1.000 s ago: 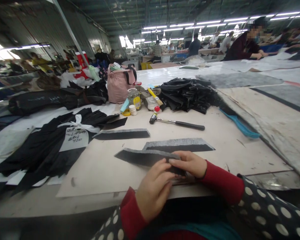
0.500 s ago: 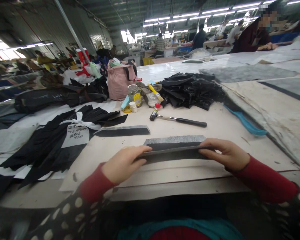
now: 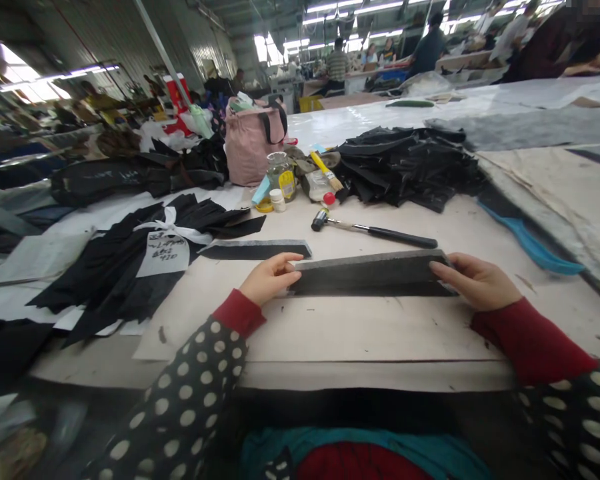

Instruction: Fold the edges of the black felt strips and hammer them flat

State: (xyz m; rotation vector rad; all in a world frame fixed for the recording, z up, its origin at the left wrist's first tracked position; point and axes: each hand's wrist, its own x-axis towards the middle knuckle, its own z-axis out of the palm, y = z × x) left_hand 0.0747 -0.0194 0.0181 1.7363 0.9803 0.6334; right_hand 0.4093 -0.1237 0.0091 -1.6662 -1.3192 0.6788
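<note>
A long black strip of material (image 3: 365, 272) is stretched level between my two hands, just over the pale board. My left hand (image 3: 270, 277) pinches its left end between thumb and fingers. At the right end my right hand (image 3: 477, 280) grips it the same way, thumb on the near face. Behind my left hand lies another black strip with a grey upper edge (image 3: 257, 250). A hammer with a black handle (image 3: 375, 230) rests beyond the held strip.
To the left is a tied bundle of black pieces (image 3: 115, 267) with a handwritten tag (image 3: 163, 255). Farther back are a pink bag (image 3: 253, 143), a glass jar (image 3: 281, 177), a yellow brush (image 3: 325, 170) and a black pile (image 3: 410, 167). A blue curved tool (image 3: 535, 243) lies right.
The held strip, seen nearly edge-on before with a grey band behind it, now shows its broad dark face. Both hands have turned with it, and the view has shifted.
</note>
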